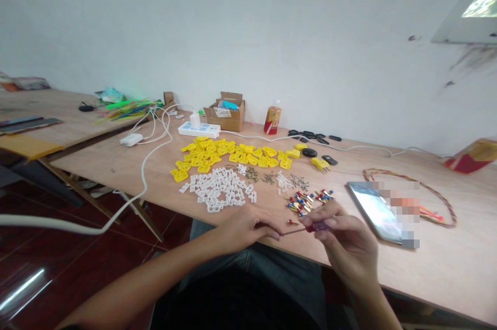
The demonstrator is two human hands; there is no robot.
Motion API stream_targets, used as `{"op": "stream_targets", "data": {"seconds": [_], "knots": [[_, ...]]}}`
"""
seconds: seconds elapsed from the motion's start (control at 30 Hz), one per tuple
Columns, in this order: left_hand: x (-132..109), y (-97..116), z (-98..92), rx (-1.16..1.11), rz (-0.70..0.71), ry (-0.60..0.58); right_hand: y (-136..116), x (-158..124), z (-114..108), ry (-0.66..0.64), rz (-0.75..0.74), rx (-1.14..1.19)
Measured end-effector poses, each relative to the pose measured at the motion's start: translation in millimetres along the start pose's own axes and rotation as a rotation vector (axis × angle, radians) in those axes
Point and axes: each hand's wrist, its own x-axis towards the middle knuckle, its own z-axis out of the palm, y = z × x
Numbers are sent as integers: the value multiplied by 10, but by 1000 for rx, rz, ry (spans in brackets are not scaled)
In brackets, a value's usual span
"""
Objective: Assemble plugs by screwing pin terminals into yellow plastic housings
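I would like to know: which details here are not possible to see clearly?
- Head view: screwdriver tip, hidden by the left hand, as is anything it may pinch.
- Head view: part of the screwdriver handle, covered by the right hand.
- Head view: rightmost container, cut off by the right edge.
- Head view: brass pieces, too small to identify.

The left hand (248, 229) is back upward, its thumb and fingertips drawn together. Near it, the right hand (351, 242) curls in a pinching grip.
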Motion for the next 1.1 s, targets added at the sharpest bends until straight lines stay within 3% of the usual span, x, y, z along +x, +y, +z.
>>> {"op": "stream_targets", "data": {"seconds": [0.17, 0.27, 0.37, 0.43, 0.53, 0.73, 0.97, 1.1], "knots": [[-34, 53, -28, 20, 3, -6, -7, -31, -57, 72, 12, 1], [51, 97, -243, 183, -2, 49, -43, 3, -93, 206, -7, 0], [322, 89, -600, 456, -10, 169, -58, 60, -114, 320, -9, 4], [563, 20, -816, 677, -9, 133, -43, 79, -115, 343, -5, 7], [861, -162, -993, 773, 13, 35, -1, 68, -101, 312, -2, 20], [975, -414, -1002, 840, 47, -64, 34, 26, -94, 247, -16, 30], [1014, -352, -1135, 843, 59, -14, 51, 30, -113, 273, -10, 30], [1119, -378, -1087, 814, 77, -37, 66, 22, -114, 264, -9, 22]]}}
